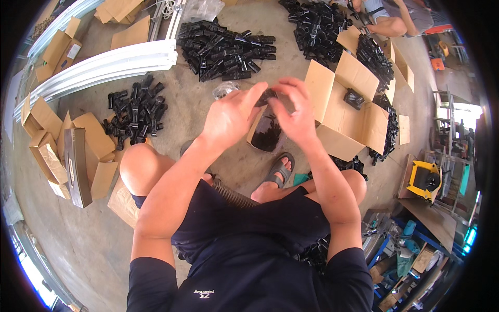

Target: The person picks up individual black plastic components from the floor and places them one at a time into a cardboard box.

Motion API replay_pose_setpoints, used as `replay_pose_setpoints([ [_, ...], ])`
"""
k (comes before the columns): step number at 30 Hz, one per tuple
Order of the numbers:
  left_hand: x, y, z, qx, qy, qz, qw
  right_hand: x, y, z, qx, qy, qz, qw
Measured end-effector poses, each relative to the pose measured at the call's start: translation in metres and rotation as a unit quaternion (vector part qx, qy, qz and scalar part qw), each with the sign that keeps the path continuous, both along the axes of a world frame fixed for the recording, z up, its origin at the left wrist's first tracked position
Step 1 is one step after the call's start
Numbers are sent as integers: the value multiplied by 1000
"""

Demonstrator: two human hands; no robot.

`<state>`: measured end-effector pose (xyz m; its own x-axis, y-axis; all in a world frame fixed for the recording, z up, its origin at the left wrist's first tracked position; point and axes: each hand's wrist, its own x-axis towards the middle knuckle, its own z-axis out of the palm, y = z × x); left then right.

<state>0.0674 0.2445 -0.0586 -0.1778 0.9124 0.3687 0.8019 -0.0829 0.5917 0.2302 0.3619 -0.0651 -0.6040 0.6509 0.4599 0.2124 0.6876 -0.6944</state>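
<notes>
In front of me, my left hand (232, 115) and my right hand (295, 112) come together, fingers closed on a small dark part (266, 97) between them. Its exact kind is partly covered by the fingers. Just beneath stands a small open box (253, 136) filled with dark brown or black small pieces (268, 130), too fine to name. A clear plastic bag (225, 89) lies on the floor behind my left hand. To the right is a large open cardboard box (340, 136) with a black ribbed plastic part (353, 99) in it.
Black plastic fittings lie in a far heap (221, 49), a left heap (138, 112) and a far-right heap (317, 31). White metal profiles (109, 65) jut in from the left, above open cartons (93, 140). Another person (390, 23) sits at the far right.
</notes>
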Motion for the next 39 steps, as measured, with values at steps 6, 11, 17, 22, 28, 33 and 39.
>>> replay_pose_setpoints([
  [6, -1, 5, 5, -28, -339, 80, 937, 0, 39, -53, -90, -126, -105, 982],
  [11, -14, 12, 9, 0, -527, 119, 842, -27, 26, -152, 1, -377, 21, 926],
  [17, -18, 5, 17, 54, -650, 139, 745, -71, -1, -234, 4, -463, 27, 886],
  [22, -11, 15, 17, 48, -689, 123, 712, -53, 6, -363, -154, -199, -39, 967],
  [28, -25, 7, 4, 62, -723, 140, 674, -73, -10, -331, -121, -286, 11, 951],
  [33, -24, 15, 8, 59, -770, 131, 622, -65, 1, -256, -97, -339, -15, 936],
  [39, -20, 9, 22, 78, -784, 103, 607, -62, 30, -91, -142, -114, 4, 983],
])
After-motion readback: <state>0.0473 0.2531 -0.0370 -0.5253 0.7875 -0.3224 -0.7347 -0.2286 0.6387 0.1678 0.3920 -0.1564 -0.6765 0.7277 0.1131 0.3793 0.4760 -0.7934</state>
